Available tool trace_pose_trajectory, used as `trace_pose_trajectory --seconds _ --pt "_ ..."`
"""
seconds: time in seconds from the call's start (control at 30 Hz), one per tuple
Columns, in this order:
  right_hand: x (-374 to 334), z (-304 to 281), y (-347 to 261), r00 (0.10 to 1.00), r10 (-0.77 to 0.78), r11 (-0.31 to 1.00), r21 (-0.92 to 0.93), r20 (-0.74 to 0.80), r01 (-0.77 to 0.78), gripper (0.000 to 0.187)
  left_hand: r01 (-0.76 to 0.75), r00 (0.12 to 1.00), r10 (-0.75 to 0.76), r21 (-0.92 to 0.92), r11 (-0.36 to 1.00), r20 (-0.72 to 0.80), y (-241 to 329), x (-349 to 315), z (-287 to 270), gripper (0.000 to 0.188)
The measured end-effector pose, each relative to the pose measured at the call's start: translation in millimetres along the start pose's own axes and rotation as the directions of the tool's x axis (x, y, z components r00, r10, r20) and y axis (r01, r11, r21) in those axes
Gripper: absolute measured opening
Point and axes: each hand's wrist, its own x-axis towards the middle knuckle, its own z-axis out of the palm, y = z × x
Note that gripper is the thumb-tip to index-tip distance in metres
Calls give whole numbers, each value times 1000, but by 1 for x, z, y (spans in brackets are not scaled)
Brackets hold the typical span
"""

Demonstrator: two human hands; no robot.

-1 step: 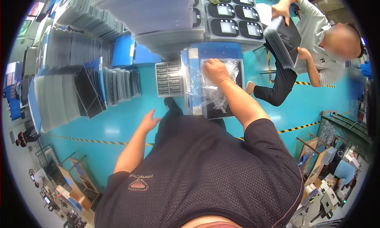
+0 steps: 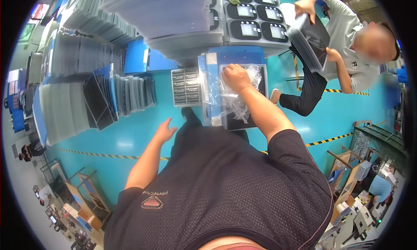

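Observation:
My right hand [image 2: 236, 77] is closed over crumpled clear plastic film [image 2: 236, 104], its fingers curled into the film. Under the film lies a dark flat panel [image 2: 239, 123] on a stack with blue sheets [image 2: 241, 54]. What the fingertips pinch beneath the film is hidden. Lower and to the left, my left hand [image 2: 166, 131] hangs in the air with its fingers apart, holding nothing. Nearest to it is my dark-trousered leg. Beside the blue stack, a light panel with dark rectangular labels [image 2: 186, 87] lies low near my foot.
Tall stacks of clear sheets [image 2: 173, 15] stand ahead, next to panels with black rounded frames [image 2: 245, 29]. Racked sheets [image 2: 65, 106] line the left. At right, a co-worker [image 2: 347, 37] holds a bundle of dark sheets [image 2: 310, 44]. Striped tape [image 2: 110, 155] marks the turquoise floor.

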Motion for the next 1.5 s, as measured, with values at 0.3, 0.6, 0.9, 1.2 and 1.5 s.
trace_pose_trajectory --seconds 0.3,0.6,0.9,1.2,1.5 --pt "12 1 -4 920 243 968 -21 307 -249 13 -185 983 185 -122 975 -14 153 52 -34 65" --pt "5 2 -1 960 146 989 -25 239 -144 13 -438 898 440 -58 897 24 209 90 -20 68" --pt "22 -19 -12 856 325 938 -22 403 -346 22 -317 939 334 -169 933 85 193 63 -28 62" --pt "25 -21 -23 839 226 972 -65 495 -224 22 -171 975 207 -318 933 82 107 41 -30 57" --pt "24 17 2 846 289 952 -42 447 -302 24 -134 987 155 -309 942 44 92 19 -24 47"
